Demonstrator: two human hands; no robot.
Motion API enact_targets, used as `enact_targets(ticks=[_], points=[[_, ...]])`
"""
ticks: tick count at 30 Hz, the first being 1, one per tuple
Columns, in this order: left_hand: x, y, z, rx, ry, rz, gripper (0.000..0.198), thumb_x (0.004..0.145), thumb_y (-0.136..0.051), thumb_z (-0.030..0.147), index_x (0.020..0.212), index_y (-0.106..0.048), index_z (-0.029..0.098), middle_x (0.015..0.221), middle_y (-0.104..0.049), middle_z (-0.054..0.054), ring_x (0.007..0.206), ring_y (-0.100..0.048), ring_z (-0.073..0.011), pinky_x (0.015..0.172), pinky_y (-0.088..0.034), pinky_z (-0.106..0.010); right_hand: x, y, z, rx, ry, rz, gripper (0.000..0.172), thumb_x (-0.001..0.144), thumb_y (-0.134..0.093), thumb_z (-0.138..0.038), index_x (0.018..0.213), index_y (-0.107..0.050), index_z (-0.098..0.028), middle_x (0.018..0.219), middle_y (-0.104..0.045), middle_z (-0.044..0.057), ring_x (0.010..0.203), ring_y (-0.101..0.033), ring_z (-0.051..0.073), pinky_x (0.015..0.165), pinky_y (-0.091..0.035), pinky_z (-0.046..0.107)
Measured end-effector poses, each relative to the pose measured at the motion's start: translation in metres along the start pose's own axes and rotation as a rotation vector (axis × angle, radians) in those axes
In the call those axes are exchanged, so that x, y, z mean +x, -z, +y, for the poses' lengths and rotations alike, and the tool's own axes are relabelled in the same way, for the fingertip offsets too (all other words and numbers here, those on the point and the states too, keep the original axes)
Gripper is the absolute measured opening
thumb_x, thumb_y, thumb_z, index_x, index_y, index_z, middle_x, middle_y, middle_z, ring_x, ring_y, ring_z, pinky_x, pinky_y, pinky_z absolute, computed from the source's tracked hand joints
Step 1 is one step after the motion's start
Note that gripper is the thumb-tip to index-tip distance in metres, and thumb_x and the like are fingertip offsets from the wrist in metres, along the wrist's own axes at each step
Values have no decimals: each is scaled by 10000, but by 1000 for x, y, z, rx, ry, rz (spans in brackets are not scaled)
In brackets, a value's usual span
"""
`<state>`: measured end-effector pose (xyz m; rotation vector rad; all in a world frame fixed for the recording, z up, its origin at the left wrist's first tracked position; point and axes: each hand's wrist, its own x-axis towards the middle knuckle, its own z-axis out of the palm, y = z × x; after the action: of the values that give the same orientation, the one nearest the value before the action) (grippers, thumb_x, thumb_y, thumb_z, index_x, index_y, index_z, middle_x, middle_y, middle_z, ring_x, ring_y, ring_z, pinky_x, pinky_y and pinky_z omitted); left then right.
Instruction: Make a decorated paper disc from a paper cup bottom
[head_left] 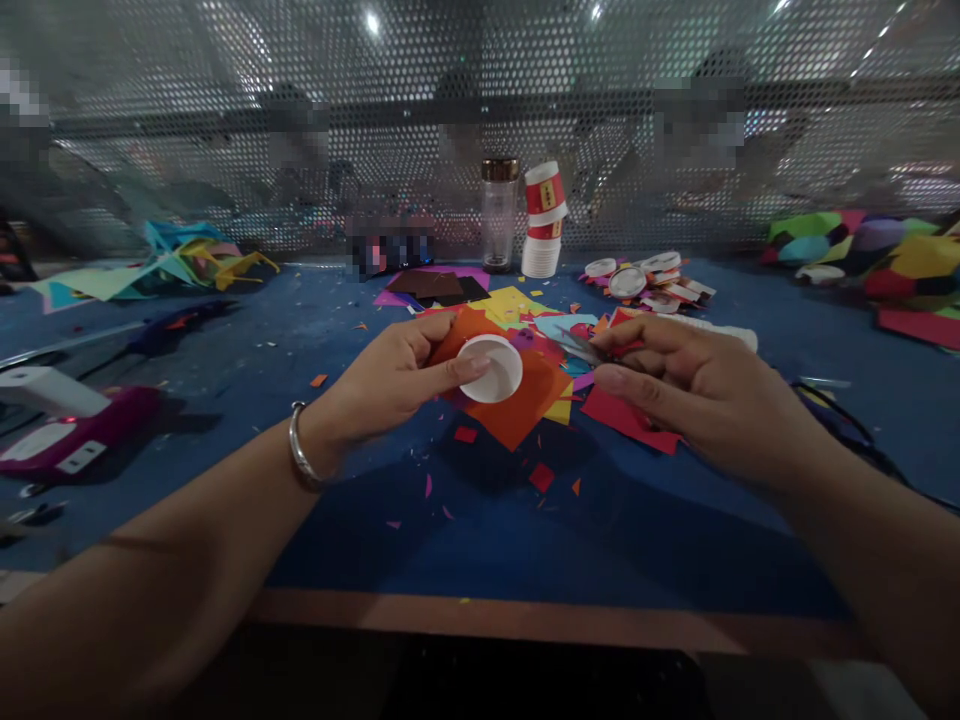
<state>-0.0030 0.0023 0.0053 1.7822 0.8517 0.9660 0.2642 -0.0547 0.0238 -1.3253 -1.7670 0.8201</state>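
My left hand (397, 375) is closed on an orange paper sheet (525, 395) and a small white round cup (491, 367) pressed against it, held above the blue table. My right hand (690, 390) is closed on a pair of scissors (581, 347), whose blades point left toward the orange sheet. A silver bangle (301, 455) sits on my left wrist. Under both hands lies a pile of coloured paper pieces (525, 310).
A clear bottle (499, 212) and a stack of red-and-white paper cups (543, 220) stand at the back by a perforated metal screen. White lids (645, 280) lie to their right. Paper heaps sit far left (180, 260) and far right (885, 265). A glue gun (67, 425) lies at left.
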Motion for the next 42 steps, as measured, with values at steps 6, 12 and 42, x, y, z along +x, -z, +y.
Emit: enact_targets(ticks=[6, 12, 42], points=[[0, 4, 1, 149, 16, -78, 342, 858, -759, 494, 840, -649, 171, 806, -629, -12, 710, -537, -131, 627, -411, -256, 0, 0, 4, -24, -53, -199, 477, 844, -744, -640, 1043, -702, -207, 698, -611, -12, 607, -501, 133, 542, -353, 269], [1, 4, 2, 132, -6, -154, 323, 891, -736, 472, 843, -647, 165, 802, -596, 4, 731, -506, -124, 649, -403, -246, -2, 1, 4, -10, -69, -281, 448, 862, -728, -620, 1054, -701, -216, 739, -606, -9, 651, -508, 145, 590, -365, 277], [2, 5, 0, -19, -69, -248, 256, 871, -820, 383, 860, -696, 159, 834, -671, 4, 773, -576, -107, 715, -480, -217, -2, -1, 0, -6, -27, -281, 450, 870, -733, -625, 964, -737, -186, 612, -509, -44, 552, -401, 97, 491, -282, 244]])
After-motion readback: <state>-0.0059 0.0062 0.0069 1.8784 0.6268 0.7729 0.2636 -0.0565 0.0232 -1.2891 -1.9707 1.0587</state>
